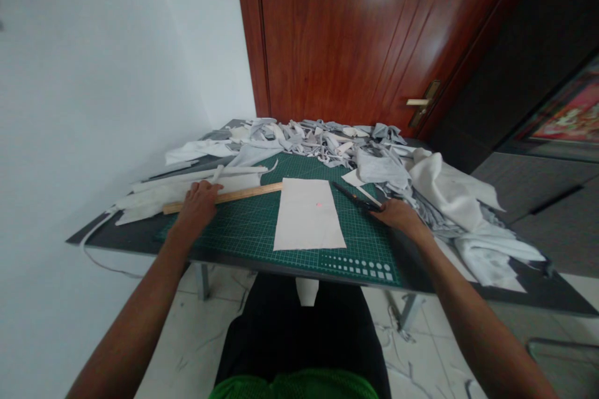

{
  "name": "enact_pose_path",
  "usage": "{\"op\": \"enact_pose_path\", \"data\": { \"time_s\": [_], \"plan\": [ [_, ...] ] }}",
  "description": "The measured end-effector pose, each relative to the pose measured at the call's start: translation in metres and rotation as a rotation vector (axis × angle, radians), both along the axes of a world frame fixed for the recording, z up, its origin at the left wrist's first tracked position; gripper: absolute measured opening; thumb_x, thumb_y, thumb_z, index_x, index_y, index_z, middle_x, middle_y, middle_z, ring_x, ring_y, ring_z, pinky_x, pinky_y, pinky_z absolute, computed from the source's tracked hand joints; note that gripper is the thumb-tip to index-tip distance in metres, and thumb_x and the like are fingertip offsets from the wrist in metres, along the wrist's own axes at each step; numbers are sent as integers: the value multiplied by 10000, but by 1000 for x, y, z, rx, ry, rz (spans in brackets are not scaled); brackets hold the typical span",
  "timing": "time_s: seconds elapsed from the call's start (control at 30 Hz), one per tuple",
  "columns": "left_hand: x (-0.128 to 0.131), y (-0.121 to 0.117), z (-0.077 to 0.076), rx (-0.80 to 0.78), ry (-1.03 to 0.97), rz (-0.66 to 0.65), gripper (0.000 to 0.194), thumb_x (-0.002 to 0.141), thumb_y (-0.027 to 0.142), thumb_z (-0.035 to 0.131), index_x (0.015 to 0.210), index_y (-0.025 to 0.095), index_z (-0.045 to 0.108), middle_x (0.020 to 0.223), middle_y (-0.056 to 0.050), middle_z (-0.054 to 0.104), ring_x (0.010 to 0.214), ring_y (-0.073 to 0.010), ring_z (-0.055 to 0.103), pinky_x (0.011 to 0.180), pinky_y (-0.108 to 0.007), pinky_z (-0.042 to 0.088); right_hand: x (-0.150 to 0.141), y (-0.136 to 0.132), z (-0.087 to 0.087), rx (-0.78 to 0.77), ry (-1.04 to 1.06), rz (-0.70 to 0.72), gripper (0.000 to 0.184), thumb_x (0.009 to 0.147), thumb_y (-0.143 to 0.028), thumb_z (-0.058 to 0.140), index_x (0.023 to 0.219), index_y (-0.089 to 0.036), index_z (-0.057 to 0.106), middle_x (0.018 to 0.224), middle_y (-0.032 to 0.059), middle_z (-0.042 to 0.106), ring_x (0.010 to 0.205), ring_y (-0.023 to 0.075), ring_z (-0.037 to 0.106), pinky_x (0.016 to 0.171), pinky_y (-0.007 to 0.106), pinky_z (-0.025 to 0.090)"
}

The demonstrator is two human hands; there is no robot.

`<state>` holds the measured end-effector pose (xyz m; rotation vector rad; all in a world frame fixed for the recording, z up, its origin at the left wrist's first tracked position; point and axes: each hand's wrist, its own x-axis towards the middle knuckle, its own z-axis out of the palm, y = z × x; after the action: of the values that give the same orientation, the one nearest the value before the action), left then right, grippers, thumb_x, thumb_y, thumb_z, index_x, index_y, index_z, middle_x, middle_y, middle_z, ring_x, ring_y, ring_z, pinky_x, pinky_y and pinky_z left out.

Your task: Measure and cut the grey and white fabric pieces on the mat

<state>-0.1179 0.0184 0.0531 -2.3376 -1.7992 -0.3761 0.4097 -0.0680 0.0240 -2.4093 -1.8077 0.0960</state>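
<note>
A pale rectangular piece of fabric [309,218] lies flat on the green cutting mat [243,224], with a small pinkish mark on it. My left hand [199,201] is closed over a wooden ruler [248,193], whose right end reaches the fabric's upper left corner. White cloth strips [163,184] lie beside that hand. To the right of the fabric, my right hand [397,217] grips black-handled scissors [353,196] by the handles, the dark blades pointing away to the left. A narrow white strip runs close to the blades.
A heap of grey and white scraps [318,140] covers the table's back edge. Larger folded white cloth [444,193] is piled at the right. A white wall [116,62] and a wooden door [337,37] stand behind the table. Thread bits lie on the floor.
</note>
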Motion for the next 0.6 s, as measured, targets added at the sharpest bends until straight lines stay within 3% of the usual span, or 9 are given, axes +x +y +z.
{"op": "enact_pose_path", "data": {
  "time_s": [0.07,0.2,0.27,0.33,0.47,0.6],
  "plan": [
    [38,-3,-3,73,-23,-54,530,882,14,401,1354,97,627,1364,-211,588,1307,-366,516,1089,-544,455,3,-7,-9,81,63,6,420,831,-583,707,677,-195,748,686,107,754,722,272,754,626,307,508],
    [134,-21,-21,-46,-71,-410,406,1008,180,425,1361,121,615,1399,-163,621,1372,-287,515,1218,-473,356,5,-23,-23,216,127,-41,396,888,-544,645,850,-177,788,821,107,802,801,263,771,647,291,508],
    [178,-33,-33,-143,-73,-510,427,1058,295,412,1426,145,570,1522,-161,556,1472,-305,442,1261,-530,278,5,-32,-28,320,208,-109,398,874,-543,643,883,-171,787,855,113,809,826,277,774,660,303,515],
    [215,-47,-43,-276,-83,-523,493,1081,385,377,1504,159,490,1635,-185,432,1557,-356,325,1251,-647,220,6,-41,-32,420,304,-163,404,837,-556,653,864,-173,779,858,121,810,851,300,774,686,328,523],
    [270,-71,-49,-400,-192,-538,620,1099,419,281,1615,76,293,1712,-240,237,1620,-361,143,1286,-628,126,5,-61,-35,539,465,-199,477,768,-644,646,812,-182,758,838,139,808,835,322,767,715,365,531],
    [295,-81,-44,-531,-288,-803,695,1100,475,240,1679,154,29,1731,-191,201,1620,-295,182,1295,-590,140,1,-86,-37,624,572,-191,573,763,-753,619,758,-190,727,765,133,787,753,304,745,658,354,509]
  ]
}}
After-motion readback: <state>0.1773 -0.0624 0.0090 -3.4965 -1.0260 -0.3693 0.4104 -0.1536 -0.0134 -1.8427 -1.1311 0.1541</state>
